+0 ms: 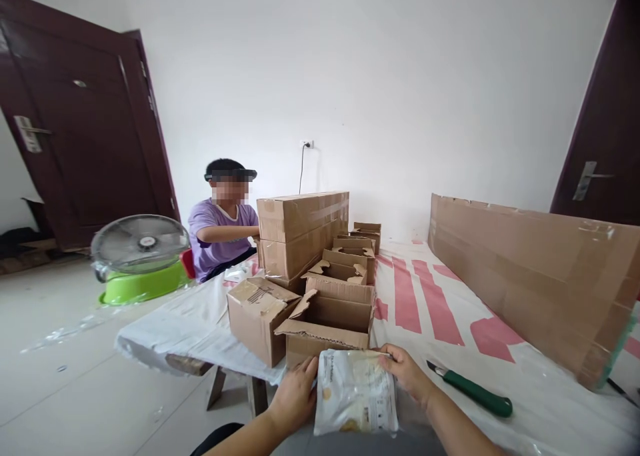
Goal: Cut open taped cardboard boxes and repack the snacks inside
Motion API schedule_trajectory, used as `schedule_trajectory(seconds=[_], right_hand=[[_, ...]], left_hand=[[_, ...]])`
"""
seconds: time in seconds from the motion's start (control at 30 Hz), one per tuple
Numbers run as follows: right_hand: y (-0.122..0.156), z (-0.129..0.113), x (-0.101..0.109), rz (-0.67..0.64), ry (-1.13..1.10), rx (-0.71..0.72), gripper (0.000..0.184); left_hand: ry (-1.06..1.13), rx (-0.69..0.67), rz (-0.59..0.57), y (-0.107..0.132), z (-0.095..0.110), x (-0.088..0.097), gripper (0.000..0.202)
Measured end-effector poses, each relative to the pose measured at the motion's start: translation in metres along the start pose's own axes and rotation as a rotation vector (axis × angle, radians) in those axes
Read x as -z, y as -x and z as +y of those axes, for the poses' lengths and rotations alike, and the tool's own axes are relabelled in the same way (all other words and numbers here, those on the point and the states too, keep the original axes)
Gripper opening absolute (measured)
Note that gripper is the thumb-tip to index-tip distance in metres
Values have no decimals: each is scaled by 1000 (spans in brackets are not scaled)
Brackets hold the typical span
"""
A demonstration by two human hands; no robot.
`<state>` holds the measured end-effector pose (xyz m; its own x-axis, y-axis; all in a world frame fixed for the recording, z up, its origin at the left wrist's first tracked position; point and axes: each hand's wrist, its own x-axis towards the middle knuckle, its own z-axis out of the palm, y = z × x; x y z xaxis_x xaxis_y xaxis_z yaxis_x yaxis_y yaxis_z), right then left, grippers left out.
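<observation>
Between my two hands is a white printed plastic pouch [356, 393], at the near edge of the table. My left hand [295, 393] grips its left side, fingers closed against it. Pinching its upper right corner is my right hand [404, 371]. Just beyond the pouch stands an open cardboard box [327, 339] with its flaps up; its floor is hidden from me. A closed, taped carton [257, 319] sits against that box on the left. To the right of my right hand lies a green utility knife [475, 393] with its blade showing.
Several more open boxes [345, 269] run in a row toward the wall, beside stacked long cartons [305, 233]. A tall cardboard panel [535, 276] stands on the right. Across the table sits a person in a purple shirt [225, 233], near a floor fan [145, 246].
</observation>
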<state>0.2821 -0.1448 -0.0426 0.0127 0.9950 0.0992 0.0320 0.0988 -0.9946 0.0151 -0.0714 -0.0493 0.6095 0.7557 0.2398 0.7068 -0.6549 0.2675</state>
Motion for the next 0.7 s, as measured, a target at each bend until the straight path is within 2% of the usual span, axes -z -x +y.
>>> schedule_trajectory(seconds=[0.1,0.2,0.33,0.5,0.7], right_hand=[[6,18,4,49,-144,-58,49],[15,30,6,63,-214,-74,49],[19,35,3,9,-195,-53,49],[19,40,2,-8,-151,-39,49],[20,43,5,-48,-116,-25,44]], left_hand=[[-12,101,-74,-19,10,12,22],[-64,167,-93,-40,15,13,12],[-92,167,-96,-60,12,1,11],[-91,159,-99,-71,1,-14,15],[-44,168,-69,-86,-14,-14,12]])
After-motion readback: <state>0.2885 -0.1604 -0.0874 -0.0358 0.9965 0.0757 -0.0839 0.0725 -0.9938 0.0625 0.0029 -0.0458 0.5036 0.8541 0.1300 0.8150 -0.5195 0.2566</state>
